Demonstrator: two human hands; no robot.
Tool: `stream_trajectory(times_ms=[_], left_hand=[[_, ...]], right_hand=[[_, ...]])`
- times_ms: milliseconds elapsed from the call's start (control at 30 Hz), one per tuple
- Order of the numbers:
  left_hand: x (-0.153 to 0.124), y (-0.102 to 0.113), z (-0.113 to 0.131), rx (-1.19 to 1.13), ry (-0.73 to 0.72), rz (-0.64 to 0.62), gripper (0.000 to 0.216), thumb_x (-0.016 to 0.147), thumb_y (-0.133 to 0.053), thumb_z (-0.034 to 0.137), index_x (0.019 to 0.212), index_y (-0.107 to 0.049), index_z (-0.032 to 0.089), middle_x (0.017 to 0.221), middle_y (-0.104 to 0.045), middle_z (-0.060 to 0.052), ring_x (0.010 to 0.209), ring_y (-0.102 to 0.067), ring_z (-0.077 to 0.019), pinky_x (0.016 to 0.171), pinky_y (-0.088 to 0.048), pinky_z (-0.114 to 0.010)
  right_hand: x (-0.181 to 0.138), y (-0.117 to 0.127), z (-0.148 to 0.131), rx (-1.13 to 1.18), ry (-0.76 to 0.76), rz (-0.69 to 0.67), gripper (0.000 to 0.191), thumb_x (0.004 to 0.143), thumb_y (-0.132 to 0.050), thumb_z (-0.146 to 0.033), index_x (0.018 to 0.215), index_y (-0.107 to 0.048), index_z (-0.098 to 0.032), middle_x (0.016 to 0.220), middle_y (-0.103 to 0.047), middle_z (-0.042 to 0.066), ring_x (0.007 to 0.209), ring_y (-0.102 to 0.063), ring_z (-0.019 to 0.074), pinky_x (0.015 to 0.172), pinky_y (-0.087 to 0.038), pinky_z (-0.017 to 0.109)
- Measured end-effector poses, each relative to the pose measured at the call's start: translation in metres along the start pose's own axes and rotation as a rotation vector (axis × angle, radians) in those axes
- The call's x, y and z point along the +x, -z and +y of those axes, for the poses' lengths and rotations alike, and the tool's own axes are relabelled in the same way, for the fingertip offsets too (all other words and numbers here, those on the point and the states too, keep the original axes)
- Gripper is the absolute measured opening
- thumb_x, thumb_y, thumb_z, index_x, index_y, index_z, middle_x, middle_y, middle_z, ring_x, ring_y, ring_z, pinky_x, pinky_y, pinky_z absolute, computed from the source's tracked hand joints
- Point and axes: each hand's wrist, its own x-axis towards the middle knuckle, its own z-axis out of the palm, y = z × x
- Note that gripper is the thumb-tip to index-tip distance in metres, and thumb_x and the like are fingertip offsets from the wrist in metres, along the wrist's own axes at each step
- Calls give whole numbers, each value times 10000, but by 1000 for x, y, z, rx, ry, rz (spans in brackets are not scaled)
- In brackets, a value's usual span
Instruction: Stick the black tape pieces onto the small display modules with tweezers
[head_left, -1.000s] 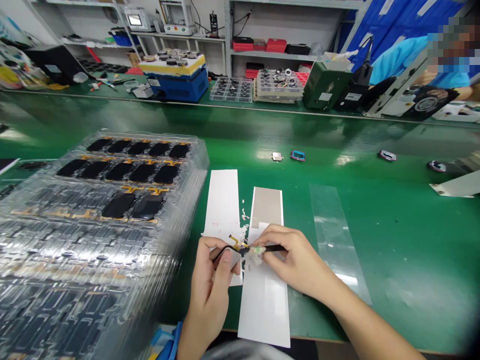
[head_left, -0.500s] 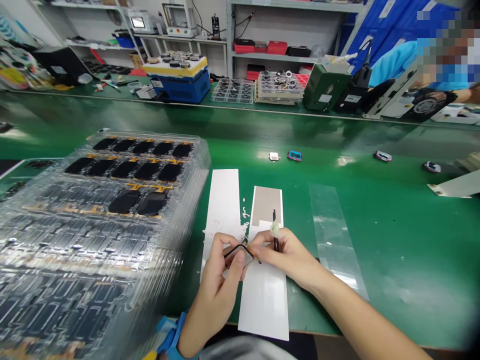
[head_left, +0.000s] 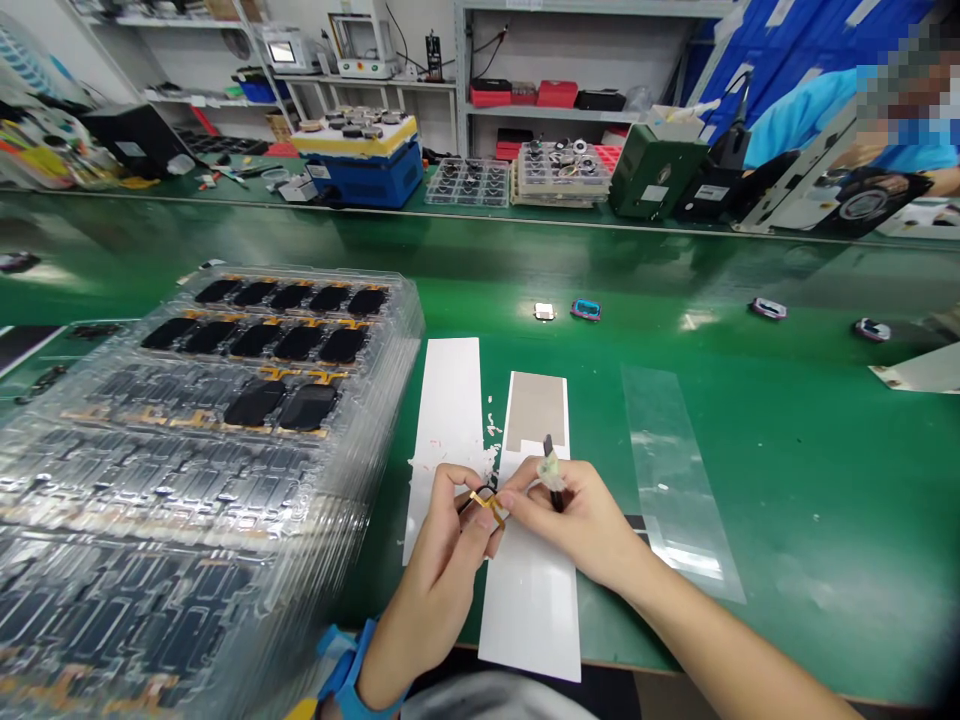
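Observation:
My left hand [head_left: 435, 570] is closed on a small watch-size screen [head_left: 466, 507], pinching it between thumb and fingers above the white strips. Over the screen lies a gold flex cable [head_left: 491, 503], bent across its near face. The right thumb and fingertip of my right hand [head_left: 589, 515] touch the screen's right corner by the cable. The same hand holds a dark slim tool, seemingly tweezers [head_left: 553, 480], with whitish tape around its middle; its working tip is hidden by the fingers. Below lie a white strip [head_left: 529, 610] and a second white strip [head_left: 450, 390].
At left rises a tall stack of clear plastic trays [head_left: 405, 300] with black screens in the upper rows. White scraps [head_left: 491, 430] lie between the strips. A clear film sheet [head_left: 667, 440] is at right. Small watch parts [head_left: 586, 309] sit farther back. A person in blue [head_left: 795, 120] is behind equipment.
The gold flex cable now shows folded over the screen, where the plain grey face showed before. My right hand has shifted slightly, and the tool is tilted differently.

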Motion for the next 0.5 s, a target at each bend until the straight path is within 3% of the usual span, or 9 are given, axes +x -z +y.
stream_trajectory(times_ms=[67,267,500], left_hand=[[0,-1,1,-7,-3,-16,117,1045,-372,351,985,-366,250,716,-428,54,663,-413,-133,606,-328,-246],[1,-1,2,-19,15,-20,152,1052,-357,374,975,-368,243,719,-419,55,659,-415,-122,588,-319,-239],[1,-1,0,-3,15,-34,187,1043,-370,414,972,-366,241,712,-428,52,648,-417,-125,560,-311,-234]], right_hand=[[-1,0,-1,-33,35,8,199,845,-648,-320,713,-669,-173,476,-278,-110,462,-206,70,466,-222,237],[-3,-1,-2,-30,44,1,195,859,-634,-293,702,-646,-178,511,-309,-96,488,-340,85,520,-283,251],[-4,-2,-2,-62,21,5,216,864,-626,-315,701,-642,-175,512,-387,-79,500,-319,89,520,-268,260]])
